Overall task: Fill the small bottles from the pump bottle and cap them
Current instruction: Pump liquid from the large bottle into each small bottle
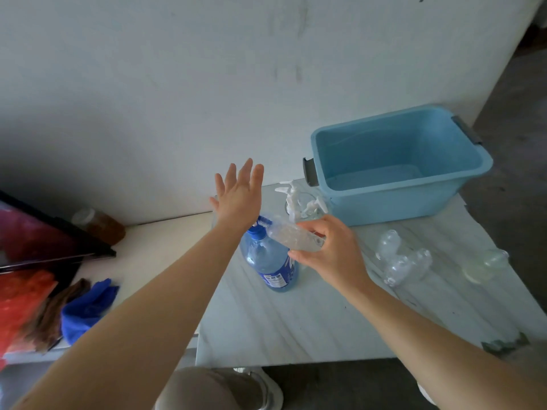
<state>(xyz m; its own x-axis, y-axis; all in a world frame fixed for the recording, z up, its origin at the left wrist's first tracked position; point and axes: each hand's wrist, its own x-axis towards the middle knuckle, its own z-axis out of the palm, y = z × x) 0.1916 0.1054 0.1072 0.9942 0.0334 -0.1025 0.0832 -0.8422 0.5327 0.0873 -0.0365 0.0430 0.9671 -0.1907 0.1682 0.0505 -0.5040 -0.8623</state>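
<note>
A blue pump bottle (270,263) with a blue pump head stands on the pale table (296,321). My left hand (238,196) hovers flat over the pump head, fingers spread, wrist right above it. My right hand (331,253) holds a small clear bottle (291,236) tilted on its side, its mouth at the pump's nozzle. Two more clear small bottles (399,258) lie on the table to the right, and another one (485,264) lies farther right. White pump caps (299,199) stand in a clear cup behind the pump bottle.
A light blue plastic tub (399,161) sits at the back right against the white wall. Left of the table are a blue cloth (85,306), an amber jar (99,223) and red items. My knees show below the table's front edge.
</note>
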